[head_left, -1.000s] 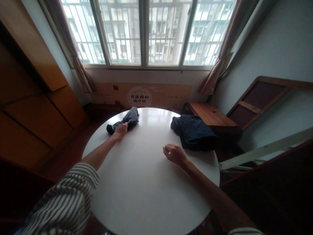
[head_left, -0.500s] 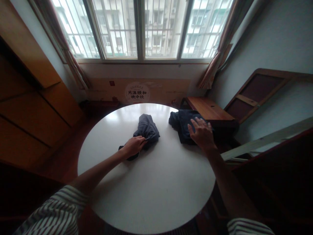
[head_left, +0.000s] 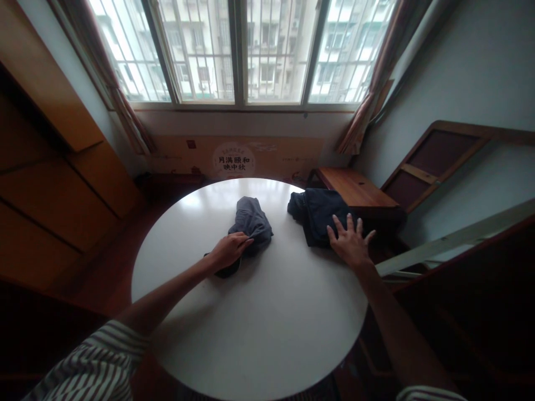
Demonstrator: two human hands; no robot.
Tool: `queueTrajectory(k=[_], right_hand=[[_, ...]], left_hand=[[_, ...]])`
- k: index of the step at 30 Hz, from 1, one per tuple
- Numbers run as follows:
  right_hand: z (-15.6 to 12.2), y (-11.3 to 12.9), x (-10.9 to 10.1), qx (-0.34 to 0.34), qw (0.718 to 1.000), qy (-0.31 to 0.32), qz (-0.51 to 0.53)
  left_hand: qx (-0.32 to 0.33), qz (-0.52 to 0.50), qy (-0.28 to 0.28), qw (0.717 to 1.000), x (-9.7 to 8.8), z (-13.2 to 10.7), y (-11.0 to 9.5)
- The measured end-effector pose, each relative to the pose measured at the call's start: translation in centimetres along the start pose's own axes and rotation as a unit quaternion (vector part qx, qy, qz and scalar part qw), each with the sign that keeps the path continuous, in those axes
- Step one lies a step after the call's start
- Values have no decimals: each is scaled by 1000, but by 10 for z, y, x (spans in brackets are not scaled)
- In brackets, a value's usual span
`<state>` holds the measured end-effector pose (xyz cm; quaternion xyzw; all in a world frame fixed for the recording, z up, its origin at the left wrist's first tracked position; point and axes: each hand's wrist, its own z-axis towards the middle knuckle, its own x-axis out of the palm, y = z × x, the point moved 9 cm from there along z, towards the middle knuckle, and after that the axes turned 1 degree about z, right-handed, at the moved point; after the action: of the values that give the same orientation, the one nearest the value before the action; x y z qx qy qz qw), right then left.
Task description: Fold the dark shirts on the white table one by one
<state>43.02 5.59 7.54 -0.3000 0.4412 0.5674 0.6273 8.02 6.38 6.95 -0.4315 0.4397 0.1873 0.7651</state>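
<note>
A bunched grey-blue garment (head_left: 251,217) lies near the middle of the round white table (head_left: 259,334). My left hand (head_left: 229,249) is closed on its near left edge, thumb and fingers pinching the cloth. A black piece (head_left: 229,270) shows beneath that hand; whether it belongs to the garment I cannot tell. At the table's far right lies a folded dark navy garment (head_left: 324,211), with a rumpled part on its left side. My right hand (head_left: 350,240) is spread over the near right corner of the folded garment, fingers apart, holding nothing.
Beyond the table's right edge stands a low wooden bench (head_left: 355,186). Wooden cabinets (head_left: 87,184) line the left side. A barred window (head_left: 238,50) with curtains (head_left: 361,122) fills the far wall, above a printed banner (head_left: 234,159).
My right hand has slid to the right and slightly nearer, off the middle of the navy garment, and its fingers have spread. My left hand keeps its hold on the grey-blue garment.
</note>
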Motion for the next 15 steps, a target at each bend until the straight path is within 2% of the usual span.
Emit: queueTrajectory(k=[2,4,5,6,8,10,11,13,15], right_hand=[[-1,24,-20,-37,997,-58,40],[-7,55,-31,-87,983,-70,146],[-10,72,-28,-108,969,-39,220],[-15,90,-21,-123,946,17,299],[-29,130,1,-136,873,170,436],[-45,164,19,-133,807,279,503],[-51,176,24,-137,793,301,512],[-56,194,28,-164,801,304,489],[-59,204,30,-203,831,296,426]], left_hand=[[-22,-95,-44,994,-12,1,1],[-70,-205,-59,975,-19,1,6],[-97,-264,-48,958,-18,-1,8],[-120,-324,-26,938,-15,-2,8],[-142,-431,17,891,-7,-7,2],[-140,-501,26,853,-3,-11,-3],[-136,-520,16,843,-1,-12,-4],[-134,-526,-21,840,-1,-14,1],[-145,-489,-61,858,-5,-17,14]])
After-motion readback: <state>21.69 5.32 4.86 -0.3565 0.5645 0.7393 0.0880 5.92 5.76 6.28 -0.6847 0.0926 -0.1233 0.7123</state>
